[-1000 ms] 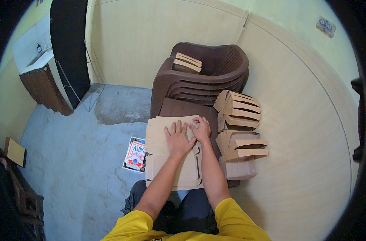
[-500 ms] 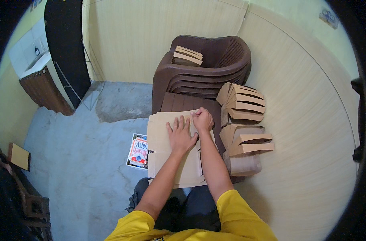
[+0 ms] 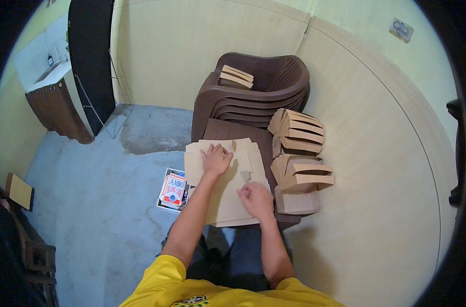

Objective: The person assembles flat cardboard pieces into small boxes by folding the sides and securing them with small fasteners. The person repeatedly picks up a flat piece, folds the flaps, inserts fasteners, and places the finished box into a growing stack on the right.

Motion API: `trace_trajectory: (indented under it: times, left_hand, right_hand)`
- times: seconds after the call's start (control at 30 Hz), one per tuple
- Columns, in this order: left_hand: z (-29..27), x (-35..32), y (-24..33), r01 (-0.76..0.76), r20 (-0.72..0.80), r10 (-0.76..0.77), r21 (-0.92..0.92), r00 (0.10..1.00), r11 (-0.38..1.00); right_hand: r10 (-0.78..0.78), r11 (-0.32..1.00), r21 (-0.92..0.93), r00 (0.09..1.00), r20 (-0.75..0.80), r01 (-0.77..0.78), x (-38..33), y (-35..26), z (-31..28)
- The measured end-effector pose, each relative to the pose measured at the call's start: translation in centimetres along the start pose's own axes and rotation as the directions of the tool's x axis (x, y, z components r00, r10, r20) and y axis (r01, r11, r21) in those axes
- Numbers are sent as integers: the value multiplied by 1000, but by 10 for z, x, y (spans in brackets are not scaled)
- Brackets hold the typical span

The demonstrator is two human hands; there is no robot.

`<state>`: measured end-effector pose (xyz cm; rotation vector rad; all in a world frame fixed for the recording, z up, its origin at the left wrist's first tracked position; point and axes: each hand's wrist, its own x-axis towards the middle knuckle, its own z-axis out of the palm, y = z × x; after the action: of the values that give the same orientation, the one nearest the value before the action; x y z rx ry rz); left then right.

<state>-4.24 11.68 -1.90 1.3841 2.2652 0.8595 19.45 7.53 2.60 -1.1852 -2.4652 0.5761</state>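
Observation:
A flat tan cardboard sheet (image 3: 223,197) lies on a dark brown stool in front of me. My left hand (image 3: 215,159) rests flat on its far part, fingers spread. My right hand (image 3: 256,198) sits nearer me on the sheet's right side, fingers curled as if pinching a flap; whether it grips the card is unclear. Folded cardboard boxes (image 3: 298,163) are stacked just right of the sheet.
A stack of brown plastic chairs (image 3: 258,94) stands behind the stool with a few folded cardboard pieces (image 3: 236,77) on the seat. A red and white printed packet (image 3: 173,189) lies on the concrete floor at left. A wall curves along the right.
My right hand has drawn back toward me from beside the left hand to the sheet's near right part. The left hand stays pressed on the far part.

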Motion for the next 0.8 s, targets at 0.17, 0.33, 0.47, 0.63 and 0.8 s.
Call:
trace_trajectory:
  times: [0.17,0.33,0.47,0.63,0.8]
  left_hand:
    - [-41,-53,-57,-214,8,220,264,976,941]
    - [-76,-119,-51,-73,53,51,584,997,808]
    - [-69,-155,-29,-176,-49,224,465,973,868]
    - [-36,-170,-9,-683,-61,694,133,718,718]
    - [-16,-179,8,-610,90,604,148,792,778]
  right_hand:
    - [-75,905,-414,995,61,94,-12,-15,5]
    - [-283,829,-535,947,-155,160,21,5,25]
    - [-152,971,-219,961,-230,101,13,9,16]
    - [57,998,-15,983,-172,-61,-40,13,-7]
    - [233,948,-178,956,-178,-265,-68,15,2]
